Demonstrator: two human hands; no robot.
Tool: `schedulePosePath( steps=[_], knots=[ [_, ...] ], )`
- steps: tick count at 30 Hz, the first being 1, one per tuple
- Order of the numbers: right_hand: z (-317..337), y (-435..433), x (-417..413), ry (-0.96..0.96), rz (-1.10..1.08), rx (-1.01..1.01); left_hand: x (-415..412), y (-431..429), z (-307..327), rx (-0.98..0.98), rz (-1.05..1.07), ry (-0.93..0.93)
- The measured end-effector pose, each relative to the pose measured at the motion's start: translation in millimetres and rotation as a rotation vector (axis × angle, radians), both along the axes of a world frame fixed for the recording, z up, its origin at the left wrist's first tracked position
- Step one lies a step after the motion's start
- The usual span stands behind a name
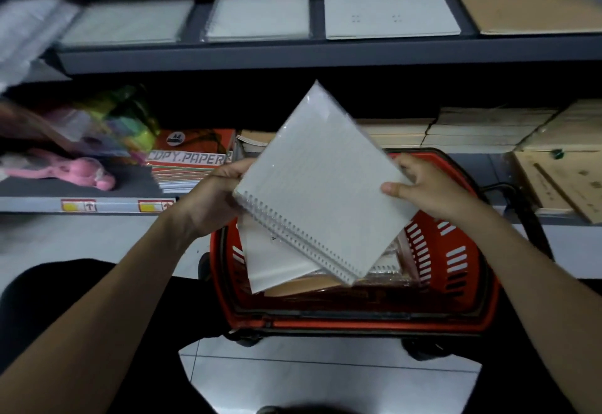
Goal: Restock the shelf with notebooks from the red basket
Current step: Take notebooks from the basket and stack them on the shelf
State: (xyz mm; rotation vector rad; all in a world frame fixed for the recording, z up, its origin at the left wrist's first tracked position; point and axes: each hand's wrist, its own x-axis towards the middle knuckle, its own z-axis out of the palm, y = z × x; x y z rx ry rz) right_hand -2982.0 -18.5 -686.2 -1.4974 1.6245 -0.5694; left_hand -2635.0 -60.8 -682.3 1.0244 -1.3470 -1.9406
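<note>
Through the head camera, I saw a white spiral notebook (321, 185) held up above the red basket (456, 250), tilted so 1 corner pointed at the shelf (293, 55). The left hand (211, 198) gripped the corner by the wire binding, with its fingers curled under. The right hand (423, 185) pinched the opposite edge, thumb on top. The notebook was sealed in clear film, and I could not tell whether it was 1 book or 2 wrapped together. More notebooks (277, 260) lay in the basket beneath it.

To my eye it looked light and fairly stiff, though such a thin cover would likely bend if held by 1 corner alone. The film looked slick, so a firm pinch on 2 edges seemed safer than a flat palm. The wire coil could snag on its neighbours, so I would hold the plain edges and lay it flat on the white stack (257, 16) on the shelf.
</note>
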Motion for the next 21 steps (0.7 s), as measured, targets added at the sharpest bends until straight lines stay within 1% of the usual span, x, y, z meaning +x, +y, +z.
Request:
schedulePosePath(
  steps=[2,5,6,8,10,11,12,13,14,15,17,18,19,20,21],
  knots=[
    [-7.9,2.3,8.9,-0.107,-0.005,0.089,-4.6,1.1,0.3,0.013,-0.008,0.022],
    [-18.3,7.9,20.7,-0.165,0.008,0.155,-11.1,5.4,3.8,0.008,0.079,0.054],
    [-21.0,8.4,21.4,-0.172,0.0,0.151,-10.8,4.7,4.3,0.043,0.13,0.071],
    [-22.7,9.9,20.2,-0.235,-0.05,0.115,-4.8,3.1,3.4,0.181,0.207,0.17],
    [-20.7,9.7,18.3,-0.342,-0.1,0.07,1.7,-0.9,2.8,0.289,0.181,0.353],
    [-19.0,9.2,17.4,-0.39,-0.118,0.043,0.7,0.8,5.3,0.326,0.144,0.411],
    [-15.9,8.6,17.4,-0.431,-0.134,0.011,-3.4,4.2,5.2,0.327,0.137,0.412],
    [-12.8,8.2,18.1,-0.471,-0.156,-0.023,-10.8,11.3,7.0,0.312,0.127,0.382],
    [-10.0,7.9,19.9,-0.509,-0.187,-0.059,-20.6,19.8,8.0,0.267,0.135,0.305],
    [-8.4,7.6,22.8,-0.543,-0.224,-0.103,-30.4,26.7,7.4,0.188,0.134,0.217],
    [-3.6,7.4,34.0,-0.629,-0.292,-0.179,-48.8,35.7,7.1,-0.051,0.152,0.07],
    [-2.2,8.1,40.8,-0.684,-0.319,-0.2,-55.3,36.6,8.4,-0.147,0.196,0.031],
    [-1.6,10.0,47.2,-0.713,-0.334,-0.211,-59.0,36.1,10.4,-0.199,0.243,0.003],
    [-4.0,13.1,52.0,-0.699,-0.328,-0.211,-58.7,33.7,6.7,-0.214,0.292,-0.038],
    [-9.9,17.5,55.6,-0.629,-0.301,-0.192,-57.0,33.9,1.6,-0.22,0.316,-0.099]
  ],
)
